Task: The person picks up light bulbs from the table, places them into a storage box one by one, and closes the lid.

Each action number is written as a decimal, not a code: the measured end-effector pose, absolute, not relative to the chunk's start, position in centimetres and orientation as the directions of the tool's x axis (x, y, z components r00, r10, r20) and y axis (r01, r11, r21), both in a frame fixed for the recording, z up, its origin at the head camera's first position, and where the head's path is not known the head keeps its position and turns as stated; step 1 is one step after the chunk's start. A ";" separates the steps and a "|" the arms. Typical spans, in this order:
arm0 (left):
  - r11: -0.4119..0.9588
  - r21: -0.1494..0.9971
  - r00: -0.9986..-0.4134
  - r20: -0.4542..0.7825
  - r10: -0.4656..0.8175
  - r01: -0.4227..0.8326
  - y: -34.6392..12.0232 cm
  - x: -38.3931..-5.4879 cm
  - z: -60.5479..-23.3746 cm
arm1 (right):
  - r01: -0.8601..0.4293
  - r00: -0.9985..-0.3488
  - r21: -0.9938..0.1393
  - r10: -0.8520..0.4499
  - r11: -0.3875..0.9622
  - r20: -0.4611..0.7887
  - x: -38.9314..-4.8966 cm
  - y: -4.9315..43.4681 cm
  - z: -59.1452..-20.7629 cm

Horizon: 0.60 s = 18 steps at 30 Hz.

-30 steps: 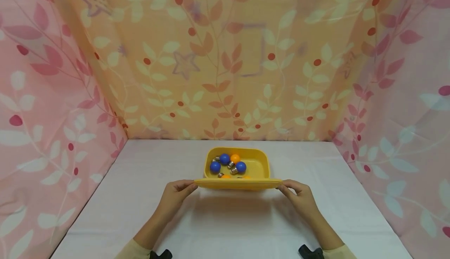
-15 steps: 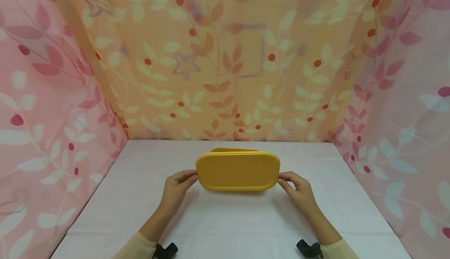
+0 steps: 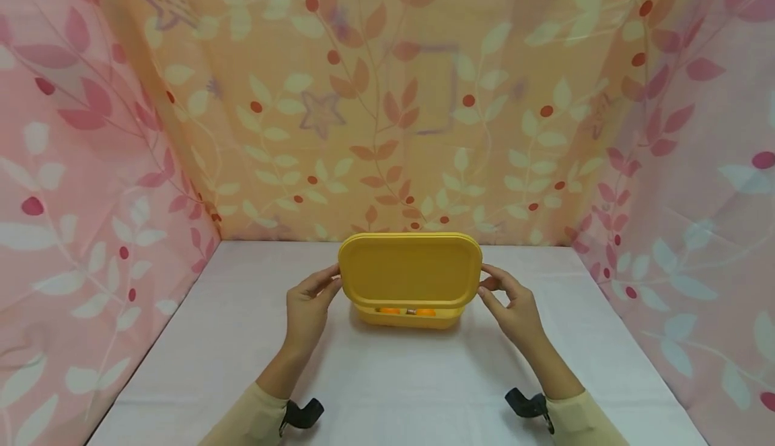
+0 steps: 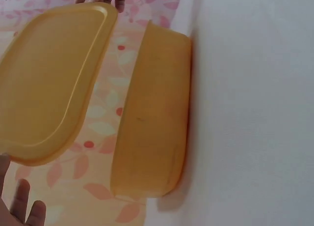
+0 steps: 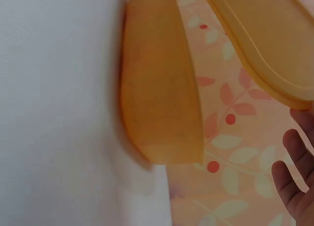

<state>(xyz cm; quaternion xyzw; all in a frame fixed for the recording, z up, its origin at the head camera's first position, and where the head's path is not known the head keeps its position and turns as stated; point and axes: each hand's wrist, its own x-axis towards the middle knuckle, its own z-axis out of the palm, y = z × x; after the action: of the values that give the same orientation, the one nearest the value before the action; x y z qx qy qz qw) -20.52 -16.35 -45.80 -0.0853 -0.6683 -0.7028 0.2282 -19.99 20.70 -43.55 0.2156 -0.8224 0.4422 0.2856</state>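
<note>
A yellow lid [image 3: 410, 271] is held tilted above a yellow plastic box [image 3: 408, 321], apart from its rim in both wrist views. My left hand [image 3: 310, 305] pinches the lid's left end between thumb and fingers. At the opposite end, my right hand [image 3: 510, 305] grips the lid the same way. Below the lid's lower edge, orange bulbs [image 3: 426, 312] show inside the box; the rest of the box's inside is hidden behind the lid. From the left wrist, the box's side wall [image 4: 152, 113] is seen standing on the table.
The box stands on a white-covered table [image 3: 399, 385]. A patterned orange curtain [image 3: 387, 96] rises behind it, with pink curtains [image 3: 91, 183] along both sides. Black wrist mounts [image 3: 304, 414] sit at both cuffs.
Both hands have raised the lid and tilted it from edge-on to showing its broad face. It now covers the view of the blue bulbs. The box has stayed in place.
</note>
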 end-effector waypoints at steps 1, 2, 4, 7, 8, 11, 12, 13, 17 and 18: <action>0.026 0.899 -0.876 0.432 -0.214 0.437 -16.3 -20.5 -45.8 | -0.620 -0.733 -0.592 -0.112 0.515 0.670 -19.9 20.6 -43.1; 0.058 0.898 -0.872 0.438 -0.220 0.437 -16.3 -20.5 -45.7 | -0.627 -0.728 -0.584 -0.122 0.515 0.675 -19.9 20.5 -42.6; 0.119 0.899 -0.873 0.437 -0.216 0.421 -16.3 -20.5 -45.6 | -0.640 -0.718 -0.572 -0.135 0.513 0.683 -20.1 20.4 -42.1; 0.192 0.908 -0.897 0.405 -0.178 0.373 -16.6 -20.8 -45.5 | -0.646 -0.713 -0.570 -0.135 0.509 0.688 -21.0 20.8 -42.4; 0.212 0.905 -0.902 0.402 -0.154 0.368 -16.7 -20.9 -45.5 | -0.640 -0.719 -0.574 -0.135 0.511 0.682 -21.4 21.2 -42.7; 0.279 0.893 -0.918 0.389 -0.082 0.353 -17.3 -21.3 -45.7 | -0.641 -0.730 -0.579 -0.170 0.504 0.661 -22.7 22.5 -43.9; 0.303 0.879 -0.913 0.404 -0.061 0.369 -17.5 -21.3 -45.7 | -0.646 -0.733 -0.580 -0.193 0.496 0.652 -23.0 22.9 -44.2; 0.323 0.869 -0.913 0.407 -0.037 0.374 -17.8 -21.4 -45.7 | -0.652 -0.737 -0.585 -0.221 0.483 0.639 -23.3 23.3 -44.4; 0.379 0.829 -0.903 0.428 0.043 0.411 -18.8 -21.7 -46.0 | -0.654 -0.755 -0.624 -0.333 0.428 0.564 -23.5 24.3 -44.1; 0.384 0.822 -0.900 0.431 0.063 0.420 -19.0 -21.8 -46.0 | -0.652 -0.758 -0.636 -0.355 0.412 0.547 -23.5 24.5 -44.0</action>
<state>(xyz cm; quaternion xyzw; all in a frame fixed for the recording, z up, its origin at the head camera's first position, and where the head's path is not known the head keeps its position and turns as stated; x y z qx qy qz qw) -21.80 -19.01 -46.02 -0.1483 -0.8151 -0.5346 0.1668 -23.46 24.51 -43.97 0.3058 -0.8237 0.4478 0.1658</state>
